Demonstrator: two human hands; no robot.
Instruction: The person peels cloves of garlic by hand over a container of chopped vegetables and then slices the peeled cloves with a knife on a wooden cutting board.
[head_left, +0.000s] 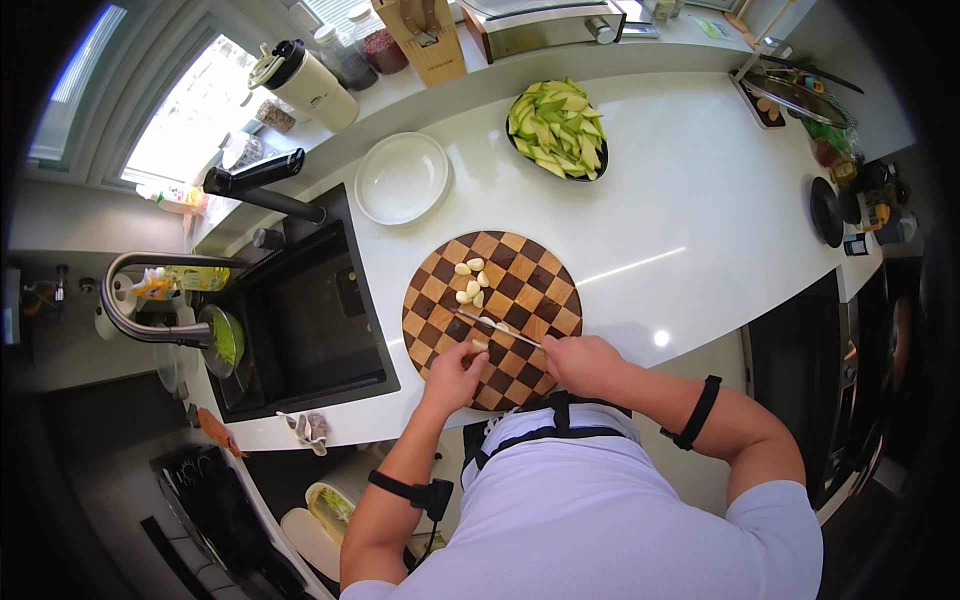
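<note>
A round checkered wooden cutting board (525, 262) lies before me on the counter. My right hand (581, 364) grips a knife (491, 324) whose thin blade reaches left across the board, seen nearly edge-on. Between the fingertips of my left hand (457, 375) is a pale garlic clove (480, 344), close to the board's near left part. Just beyond the blade lie one or two pale garlic pieces (501, 327), partly hidden by it. Farther up the board sits a loose group of several peeled garlic cloves (472, 288).
Left of the board is a black sink (300, 330) with a black faucet (262, 184). White plates (403, 178) and a dark dish of sliced green vegetable (559, 131) stand at the back. A crumpled cloth (309, 429) lies by the near left edge. Black pans (826, 212) are far right.
</note>
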